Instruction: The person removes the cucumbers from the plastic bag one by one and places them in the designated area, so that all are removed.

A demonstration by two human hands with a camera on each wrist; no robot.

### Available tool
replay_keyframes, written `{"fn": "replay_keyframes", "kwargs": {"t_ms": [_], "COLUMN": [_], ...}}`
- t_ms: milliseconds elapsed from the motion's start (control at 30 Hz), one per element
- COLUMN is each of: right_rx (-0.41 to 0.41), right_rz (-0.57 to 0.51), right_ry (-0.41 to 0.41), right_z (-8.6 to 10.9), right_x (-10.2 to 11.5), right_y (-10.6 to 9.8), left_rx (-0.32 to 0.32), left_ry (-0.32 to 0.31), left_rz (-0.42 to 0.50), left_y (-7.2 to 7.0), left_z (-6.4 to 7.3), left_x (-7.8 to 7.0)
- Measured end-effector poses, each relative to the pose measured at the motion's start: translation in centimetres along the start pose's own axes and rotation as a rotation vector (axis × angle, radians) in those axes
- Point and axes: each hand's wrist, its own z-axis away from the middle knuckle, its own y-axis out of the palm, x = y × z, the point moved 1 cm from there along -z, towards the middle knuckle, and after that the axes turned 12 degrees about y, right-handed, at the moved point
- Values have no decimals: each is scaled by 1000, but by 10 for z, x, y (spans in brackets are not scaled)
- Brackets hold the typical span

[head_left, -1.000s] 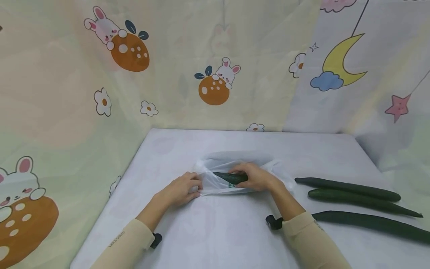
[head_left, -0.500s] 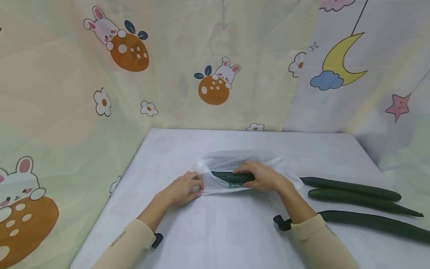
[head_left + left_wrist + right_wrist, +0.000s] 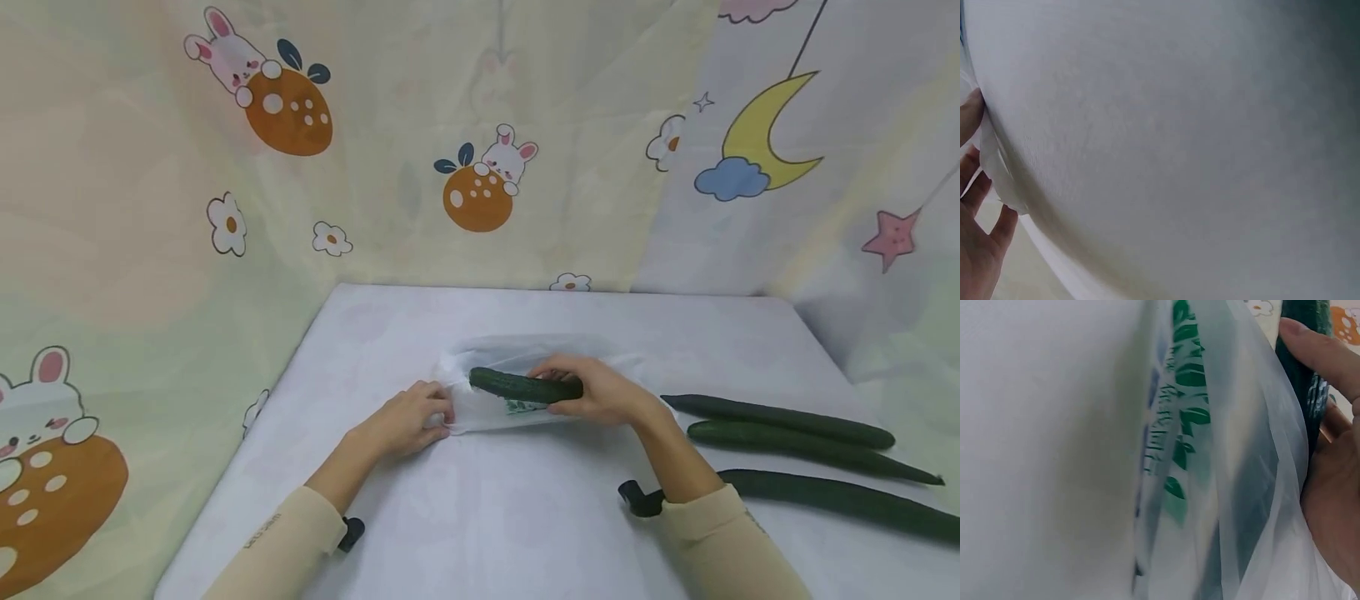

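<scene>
My right hand point(image 3: 600, 390) grips a dark green cucumber point(image 3: 517, 386) near its right end, just over the mouth of a thin white plastic bag point(image 3: 480, 414). In the right wrist view, the thumb lies along the cucumber point(image 3: 1297, 369), and green leaf prints show on the plastic bag point(image 3: 1247, 444). With its fingertips, my left hand point(image 3: 408, 419) pinches the bag's left edge. The left wrist view shows the fingers of the left hand point(image 3: 979, 250) at the bag's edge point(image 3: 997, 169), part of the hand being cut off.
Three more long cucumbers lie at the right of the white-covered table point(image 3: 480, 525): a far one point(image 3: 780, 419), a middle one point(image 3: 810, 452) and a near one point(image 3: 847, 500). A printed cloth point(image 3: 405, 167) hangs behind the table.
My right hand has drawn the cucumber up and slightly right; it lay inside the bag and now shows above the opening. The left hand has stayed at the bag's edge.
</scene>
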Motion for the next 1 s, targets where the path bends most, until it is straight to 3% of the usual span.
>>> {"fn": "replay_keyframes", "kwargs": {"t_ms": [400, 700, 1000], "right_rx": [-46, -55, -39], "right_rz": [-122, -137, -121], "right_ry": [-82, -143, -213], "right_z": [-10, -22, -31], "right_x": [20, 46, 69], "right_y": [-5, -9, -13], "left_rx": [-15, 2, -10], "left_ry": [13, -29, -21], "left_rz": [17, 32, 32], "left_y": [-2, -1, 2], "left_z": [1, 0, -2], "left_x": [2, 1, 1]}}
